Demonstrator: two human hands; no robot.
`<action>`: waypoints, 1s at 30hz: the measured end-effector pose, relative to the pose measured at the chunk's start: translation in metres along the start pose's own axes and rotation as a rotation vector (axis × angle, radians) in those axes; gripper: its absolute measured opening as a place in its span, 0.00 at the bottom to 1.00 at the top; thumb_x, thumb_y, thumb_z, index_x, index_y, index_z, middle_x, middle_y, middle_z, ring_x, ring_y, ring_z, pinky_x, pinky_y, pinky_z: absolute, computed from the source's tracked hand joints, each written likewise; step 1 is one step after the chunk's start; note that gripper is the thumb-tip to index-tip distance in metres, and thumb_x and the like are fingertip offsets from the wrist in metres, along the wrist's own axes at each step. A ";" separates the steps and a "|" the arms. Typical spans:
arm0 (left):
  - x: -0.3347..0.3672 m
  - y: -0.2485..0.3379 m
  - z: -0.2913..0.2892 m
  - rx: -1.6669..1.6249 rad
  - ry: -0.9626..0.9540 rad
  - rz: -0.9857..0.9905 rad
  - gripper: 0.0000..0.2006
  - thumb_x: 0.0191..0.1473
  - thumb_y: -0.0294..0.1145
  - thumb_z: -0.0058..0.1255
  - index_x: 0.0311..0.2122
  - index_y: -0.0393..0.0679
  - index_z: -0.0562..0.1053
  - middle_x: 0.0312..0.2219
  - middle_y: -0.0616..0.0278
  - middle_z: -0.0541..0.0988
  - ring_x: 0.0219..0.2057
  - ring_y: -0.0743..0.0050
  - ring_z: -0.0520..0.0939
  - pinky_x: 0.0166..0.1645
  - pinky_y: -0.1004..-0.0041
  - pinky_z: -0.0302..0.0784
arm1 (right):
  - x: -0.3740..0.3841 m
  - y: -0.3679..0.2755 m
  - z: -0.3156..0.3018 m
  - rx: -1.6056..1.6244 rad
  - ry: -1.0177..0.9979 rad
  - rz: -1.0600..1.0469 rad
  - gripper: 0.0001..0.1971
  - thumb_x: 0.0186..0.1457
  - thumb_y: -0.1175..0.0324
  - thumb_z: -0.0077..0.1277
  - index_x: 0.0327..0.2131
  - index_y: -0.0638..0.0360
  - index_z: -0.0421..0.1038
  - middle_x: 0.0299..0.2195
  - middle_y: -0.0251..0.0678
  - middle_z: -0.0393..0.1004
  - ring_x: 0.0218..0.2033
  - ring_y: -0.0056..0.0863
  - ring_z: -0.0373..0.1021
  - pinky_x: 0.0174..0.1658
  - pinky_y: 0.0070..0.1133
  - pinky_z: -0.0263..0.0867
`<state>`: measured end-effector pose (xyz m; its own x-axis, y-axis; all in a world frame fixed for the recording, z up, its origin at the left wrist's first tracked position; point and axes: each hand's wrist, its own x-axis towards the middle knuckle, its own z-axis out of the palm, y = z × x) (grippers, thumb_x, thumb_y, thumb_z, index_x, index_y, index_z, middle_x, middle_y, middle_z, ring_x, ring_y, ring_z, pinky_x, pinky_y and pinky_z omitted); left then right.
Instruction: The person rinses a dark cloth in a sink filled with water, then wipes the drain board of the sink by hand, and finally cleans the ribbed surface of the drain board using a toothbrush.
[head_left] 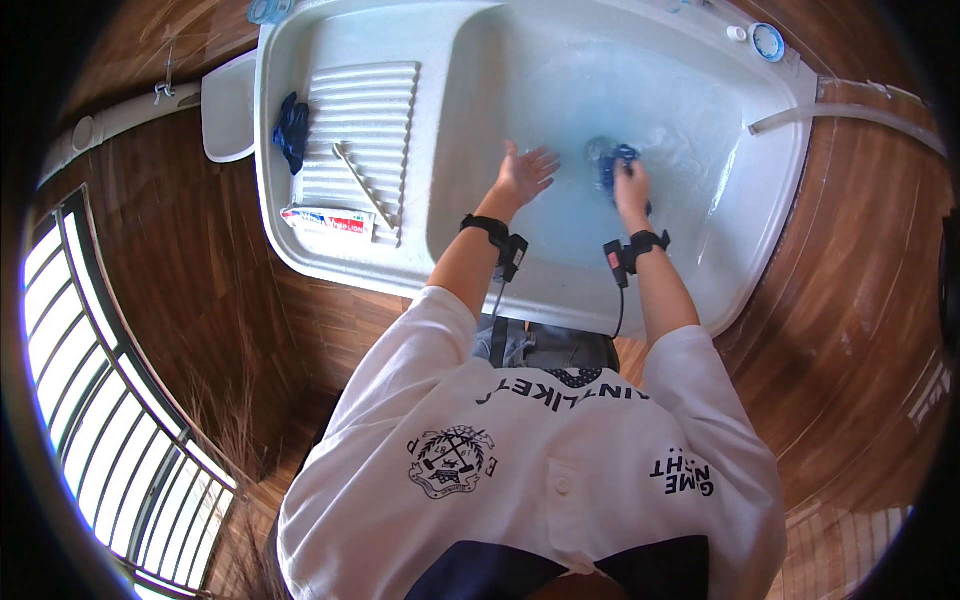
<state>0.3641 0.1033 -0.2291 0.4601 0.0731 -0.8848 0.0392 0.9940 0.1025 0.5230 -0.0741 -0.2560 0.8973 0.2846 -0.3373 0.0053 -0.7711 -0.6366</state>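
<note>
A white laundry sink [440, 150] holds bluish water in its deep right basin. Over that basin, my right hand [632, 188] grips a bunched dark blue cloth [622, 158], close to the round drain fitting [598, 150]. My left hand [527, 175] is empty, its fingers spread, to the left of the cloth and apart from it. On the ribbed washboard [360, 95] at the sink's left lie a toothbrush [362, 185] and a red, white and blue toothpaste tube [328, 224]. Another dark blue cloth [291, 133] rests in a heap at the washboard's left edge.
A clear hose [850, 112] reaches over the sink's right rim. On the far right corner stand a round blue-and-white item [767, 42] and a small white cap [737, 33]. A white basin [230, 108] sits left of the sink. Black straps with small devices circle both wrists.
</note>
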 end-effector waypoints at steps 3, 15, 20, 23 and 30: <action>0.005 -0.018 0.017 0.117 -0.046 -0.032 0.41 0.47 0.67 0.12 0.56 0.43 0.51 0.54 0.58 0.58 0.54 0.62 0.58 0.58 0.60 0.43 | -0.028 -0.035 0.026 0.080 -0.256 -0.194 0.16 0.47 0.59 0.47 0.29 0.66 0.66 0.24 0.47 0.69 0.27 0.44 0.65 0.33 0.28 0.60; -0.004 -0.048 0.030 0.679 0.381 0.232 0.30 0.52 0.53 0.36 0.34 0.25 0.69 0.29 0.52 0.74 0.29 0.67 0.74 0.33 0.69 0.70 | -0.052 -0.074 0.031 -0.186 -0.398 -0.452 0.06 0.50 0.69 0.40 0.28 0.59 0.63 0.25 0.46 0.70 0.27 0.47 0.66 0.28 0.36 0.61; -0.026 -0.054 0.050 0.981 0.037 0.196 0.26 0.47 0.50 0.48 0.35 0.30 0.71 0.22 0.61 0.73 0.22 0.78 0.71 0.27 0.75 0.68 | -0.006 -0.032 0.016 -0.419 -0.279 -0.360 0.07 0.50 0.66 0.40 0.30 0.57 0.64 0.23 0.48 0.70 0.28 0.48 0.67 0.29 0.39 0.61; -0.023 -0.053 0.053 1.027 -0.008 0.249 0.21 0.49 0.46 0.48 0.37 0.35 0.72 0.20 0.63 0.73 0.20 0.80 0.71 0.25 0.77 0.66 | 0.005 -0.037 0.002 -0.470 -0.279 -0.299 0.08 0.49 0.65 0.41 0.32 0.56 0.65 0.24 0.48 0.70 0.28 0.49 0.67 0.30 0.39 0.61; -0.012 -0.027 0.030 1.220 -0.143 0.258 0.16 0.48 0.39 0.50 0.35 0.36 0.73 0.21 0.63 0.74 0.21 0.79 0.71 0.26 0.79 0.67 | 0.032 -0.012 -0.018 -0.539 -0.196 -0.214 0.10 0.48 0.62 0.43 0.34 0.54 0.66 0.28 0.46 0.71 0.31 0.49 0.66 0.34 0.38 0.62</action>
<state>0.3842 0.0737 -0.2077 0.6655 0.1686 -0.7271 0.6927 0.2234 0.6858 0.5595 -0.0662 -0.2462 0.7540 0.5254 -0.3943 0.4454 -0.8501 -0.2809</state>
